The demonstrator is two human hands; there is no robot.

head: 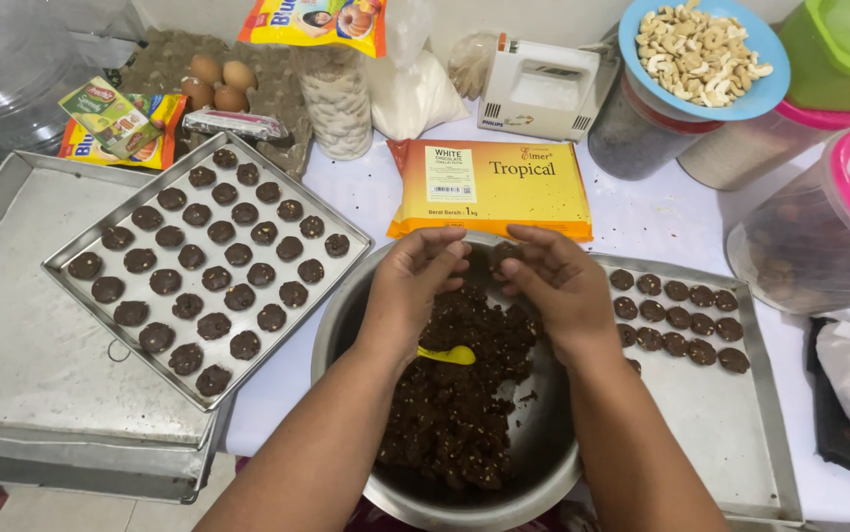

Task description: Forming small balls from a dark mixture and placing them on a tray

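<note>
Fig.: L hand point(415, 281) & R hand point(551, 279) over bowl point(346, 325), grip pinching a dough point(455, 414) lump betw. fingertips. Dough looks soft, crumbly, light; take small pinches, press gently.

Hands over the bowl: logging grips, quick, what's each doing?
Left hand: fingers curled, contents hidden, cannot tell.
Right hand: fingers pinching a dark dough piece.
</note>
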